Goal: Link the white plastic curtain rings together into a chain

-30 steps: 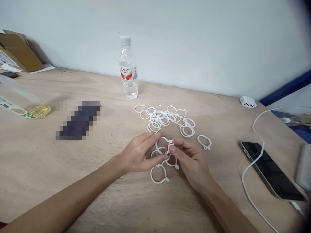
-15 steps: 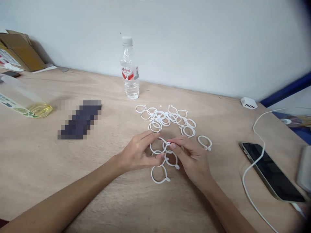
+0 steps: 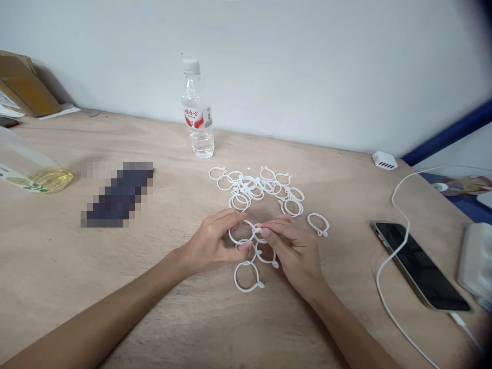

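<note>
A thin white plastic ring (image 3: pixel 241 243) with a small clasp is held up between both hands. My left hand (image 3: pixel 209 243) grips it by the rim, thumb below and fingers above. On its right side, my right hand (image 3: pixel 298 251) pinches the clasp between thumb and fingertips. Whether the clasp is fastened I cannot tell. Just below the hands lie several similar rings, the front ring (image 3: pixel 246 291) in full view and others partly covered. Beyond the fingers, a loose cluster of white rings (image 3: pixel 257 198) overlaps on the table.
One separate ring (image 3: pixel 318 214) lies right of the cluster. A water bottle (image 3: pixel 198 118) stands behind. At right are a phone (image 3: pixel 423 266), a white cable (image 3: pixel 378 279) and a small white box (image 3: pixel 384 160). A blurred dark object (image 3: pixel 119 197) and a bottle with yellow liquid (image 3: pixel 54 179) lie left.
The whole scene has shifted slightly left as the view turned. My right fingertips now cover more of the held ring's clasp. Both hands keep their grip; the loose rings look unmoved.
</note>
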